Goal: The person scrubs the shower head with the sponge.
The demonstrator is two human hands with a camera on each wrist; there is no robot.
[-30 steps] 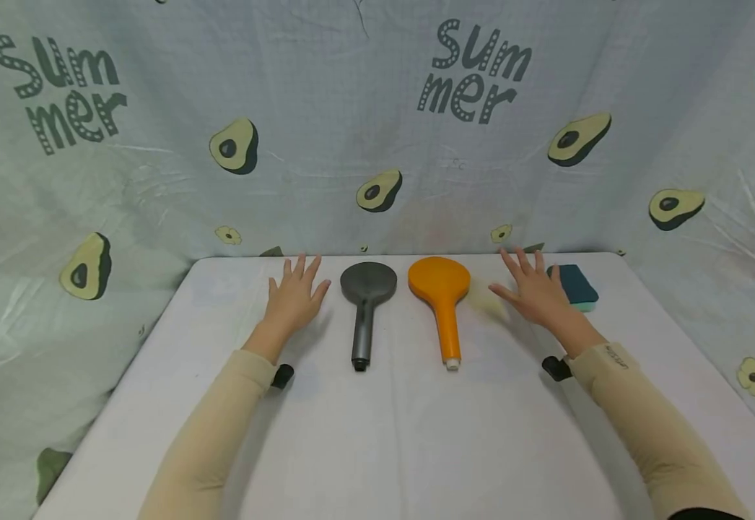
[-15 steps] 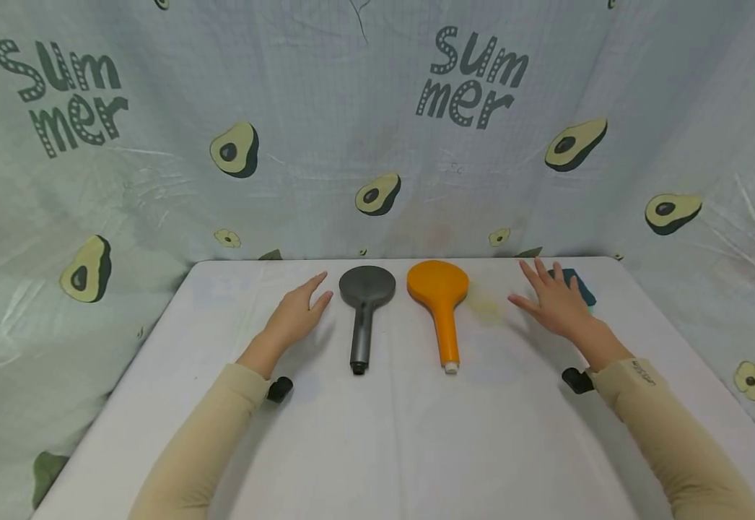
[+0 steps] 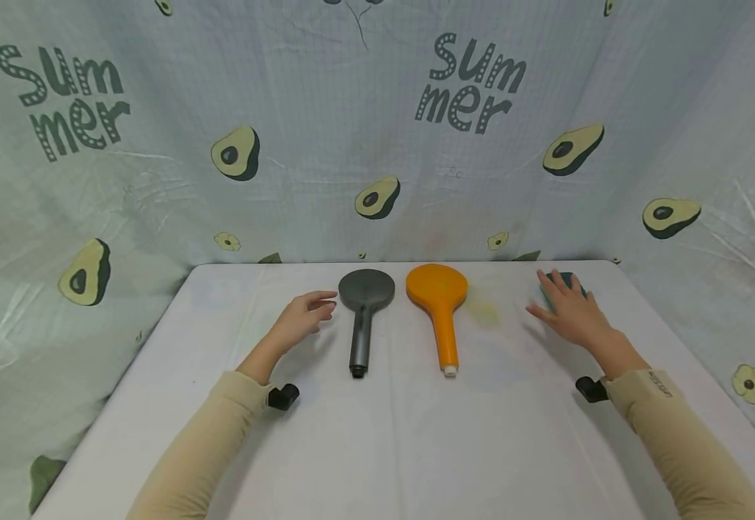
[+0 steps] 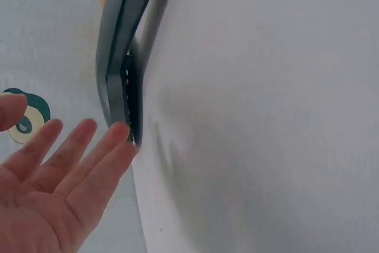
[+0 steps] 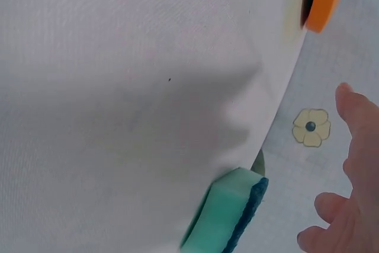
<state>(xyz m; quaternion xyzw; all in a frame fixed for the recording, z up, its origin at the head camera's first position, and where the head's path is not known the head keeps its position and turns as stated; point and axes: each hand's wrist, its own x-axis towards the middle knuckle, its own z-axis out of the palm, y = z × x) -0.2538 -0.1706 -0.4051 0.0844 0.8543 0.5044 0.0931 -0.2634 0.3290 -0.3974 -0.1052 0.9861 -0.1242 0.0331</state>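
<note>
A dark grey hand-held shower head (image 3: 366,288) lies on the white table, its handle toward me. To its right is an orange shower head (image 3: 437,287) with a white end. My left hand (image 3: 298,320) hovers at the grey one's left edge, fingers loosely bent; touching cannot be told. In the left wrist view, the fingers of my left hand (image 4: 65,188) extend toward the grey rim (image 4: 118,96). My right hand (image 3: 569,310) is spread above a green sponge with a dark scouring side (image 3: 567,279), partly covering it. The right wrist view shows the sponge (image 5: 228,211) apart from the fingers.
The white table (image 3: 403,448) ends at a back edge against a hanging cloth (image 3: 312,94) printed with avocados and lettering. A faint yellow stain (image 3: 483,310) marks the table right of the orange shower head. Dark wrist cameras (image 3: 283,396) sit under both cuffs.
My left hand has turned and its spread fingers have bent toward the grey shower head. My right hand has moved right and slightly toward me, coming over the sponge. The shower heads stay put.
</note>
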